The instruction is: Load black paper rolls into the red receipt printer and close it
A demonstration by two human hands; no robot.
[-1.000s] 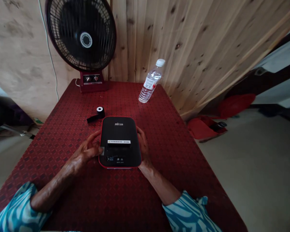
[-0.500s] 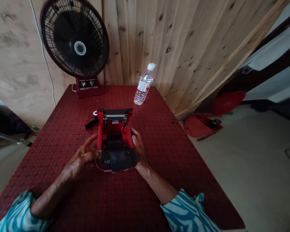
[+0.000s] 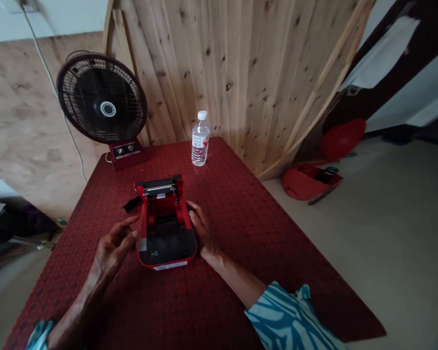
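Observation:
A red and black label printer (image 3: 185, 243) rests on the table with its lid (image 3: 158, 188) raised, baring the hollow red inside. My right hand (image 3: 202, 228) grips its right side, thumb along the edge and fingers behind. Beside the printer's left wall, my left hand (image 3: 113, 245) is held apart from it, fingers spread and holding nothing. A black strip (image 3: 132, 204) lies just behind the printer's left side, partly hidden by the lid.
A dark red table fan (image 3: 107, 109) stands at the back left, its cord hanging by the wall. A water bottle (image 3: 200, 141) stands upright near the back edge of the red-clothed table (image 3: 248, 233). On the floor at right sits a red container (image 3: 301, 182).
My left hand has let go of the printer's left side. The black sheet that draped over its front no longer hangs there. My view has shifted and tilted; my right hand stays on the printer.

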